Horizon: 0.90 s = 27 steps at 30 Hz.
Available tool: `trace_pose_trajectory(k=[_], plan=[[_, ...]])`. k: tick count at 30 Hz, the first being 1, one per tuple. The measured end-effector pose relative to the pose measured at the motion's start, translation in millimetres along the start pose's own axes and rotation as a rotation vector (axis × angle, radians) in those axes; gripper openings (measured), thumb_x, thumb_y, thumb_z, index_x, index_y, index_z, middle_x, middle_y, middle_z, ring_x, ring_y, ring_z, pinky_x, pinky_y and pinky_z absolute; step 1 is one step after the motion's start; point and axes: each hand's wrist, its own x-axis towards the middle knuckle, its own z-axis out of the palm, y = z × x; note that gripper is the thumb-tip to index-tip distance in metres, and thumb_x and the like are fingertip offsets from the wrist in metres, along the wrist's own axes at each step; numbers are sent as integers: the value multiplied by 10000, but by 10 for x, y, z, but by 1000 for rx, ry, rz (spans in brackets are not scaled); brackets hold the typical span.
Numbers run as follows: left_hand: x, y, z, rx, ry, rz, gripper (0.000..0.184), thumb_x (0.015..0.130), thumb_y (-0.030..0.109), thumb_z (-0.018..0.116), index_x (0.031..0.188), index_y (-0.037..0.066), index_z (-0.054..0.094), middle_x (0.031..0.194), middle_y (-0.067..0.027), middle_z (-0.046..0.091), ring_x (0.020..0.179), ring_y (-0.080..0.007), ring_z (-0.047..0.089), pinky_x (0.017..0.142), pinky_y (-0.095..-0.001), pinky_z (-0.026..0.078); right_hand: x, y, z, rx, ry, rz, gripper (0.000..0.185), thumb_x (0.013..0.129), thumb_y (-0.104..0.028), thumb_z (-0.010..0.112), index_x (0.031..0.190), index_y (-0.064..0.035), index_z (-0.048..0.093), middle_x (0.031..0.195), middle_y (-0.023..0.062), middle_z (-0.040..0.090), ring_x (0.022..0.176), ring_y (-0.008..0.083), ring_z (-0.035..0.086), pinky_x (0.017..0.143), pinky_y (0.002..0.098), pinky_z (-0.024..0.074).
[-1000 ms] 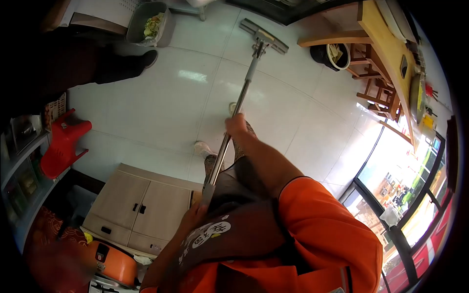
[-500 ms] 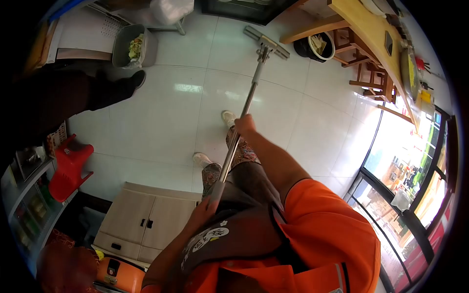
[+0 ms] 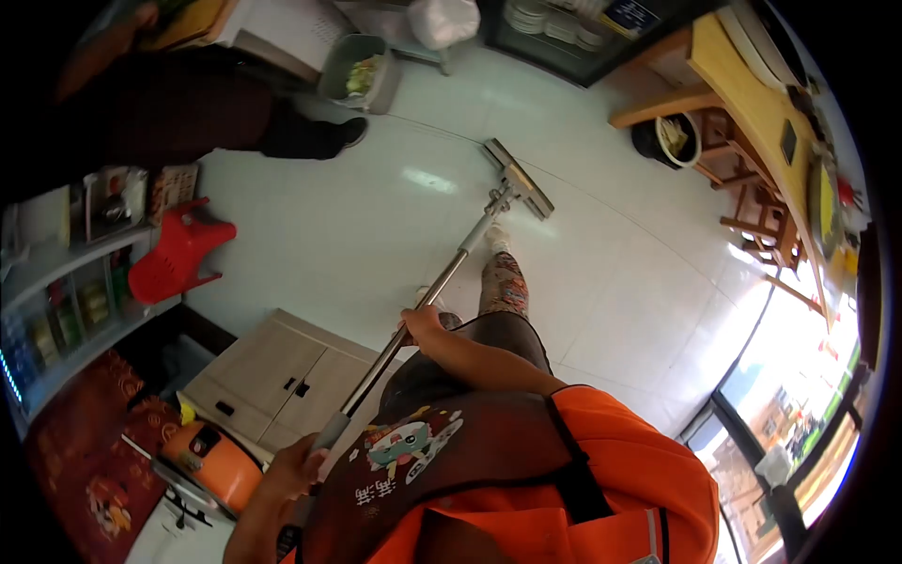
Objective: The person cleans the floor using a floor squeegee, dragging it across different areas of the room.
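Observation:
A long-handled mop (image 3: pixel 451 268) with a silver pole slants from lower left up to its flat head, which rests on the pale tiled floor (image 3: pixel 601 273). Near the grey grip at the pole's lower end, my left hand (image 3: pixel 296 467) is wrapped round the handle. Farther up, my right hand (image 3: pixel 422 324) holds the metal pole with its fingers closed. One of my light shoes shows just below the mop head; the other is partly hidden behind the pole and my right hand.
A person's dark-clad leg (image 3: pixel 310 136) stands at upper left near a waste bin (image 3: pixel 385 89). Around the floor are a red stool (image 3: pixel 178 252), a wooden cabinet (image 3: pixel 272 371), a black bin (image 3: pixel 648 141), wooden stools (image 3: pixel 742 221) and a table (image 3: pixel 752 103).
The mop head has come closer to my feet and turned more steeply. Both hands have moved left with the pole, and the view has shifted. One foot is farther forward.

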Motion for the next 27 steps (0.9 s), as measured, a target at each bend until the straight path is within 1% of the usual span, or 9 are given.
trace_pose_trajectory(k=[2,4,8,11,14,16,18,22,27], plan=[[-286,56,-71,31,21,-42,410,910,329,515,1253,104,507,567,-6,482,424,-89,468,418,-255,415,-514,-585,110,440,-72,307,146,800,-54,551,804,92,537,713,177,595,599,304,636,534,446,578],[-421,419,-222,103,0,-89,424,910,347,515,1260,108,500,572,-14,489,432,-97,483,418,-264,419,-307,-292,60,357,-138,89,170,819,-97,557,827,69,525,741,163,592,600,324,637,531,448,573],[-326,1103,-200,196,-101,1,485,904,361,521,1314,111,453,640,-25,531,514,-103,503,457,-260,435,-322,-731,-693,386,111,257,165,844,-159,524,848,7,520,738,123,581,616,282,640,457,385,535],[55,1715,-174,65,-295,248,504,913,381,489,1330,105,424,725,-33,570,623,-108,546,558,-268,467,-154,-1004,-1808,431,352,147,268,885,-251,484,910,15,495,752,125,574,613,268,605,510,399,549],[71,2364,-32,7,-402,578,503,904,336,505,1326,80,410,887,-56,593,757,-119,577,685,-262,475,-514,-1617,-2443,681,390,189,262,917,-233,428,1030,1,396,914,147,494,846,288,562,725,461,532],[41,2640,92,-207,-515,545,485,919,330,479,1313,55,409,930,-93,597,764,-143,595,686,-260,495,-541,-1709,-2748,814,382,172,244,911,-220,439,1025,-8,397,918,138,496,842,276,550,762,451,522],[121,2919,209,-311,-569,519,483,925,316,468,1315,41,396,971,-115,594,783,-164,607,693,-264,510,-582,-1794,-2947,945,272,145,232,899,-218,457,1008,-22,398,924,130,497,835,266,554,747,436,522],[74,3068,128,-421,-596,459,529,908,256,489,1362,45,319,1006,-120,570,836,-195,615,705,-282,530,-488,-1895,-2906,693,404,174,218,884,-239,474,965,-36,474,868,122,565,784,262,594,689,434,527],[39,2950,-369,-14,-552,496,608,830,78,506,1389,13,277,841,-22,515,649,-85,485,505,-188,363,-327,-1972,-2405,636,456,247,244,875,-161,417,831,41,548,813,177,612,686,275,643,507,355,559]])
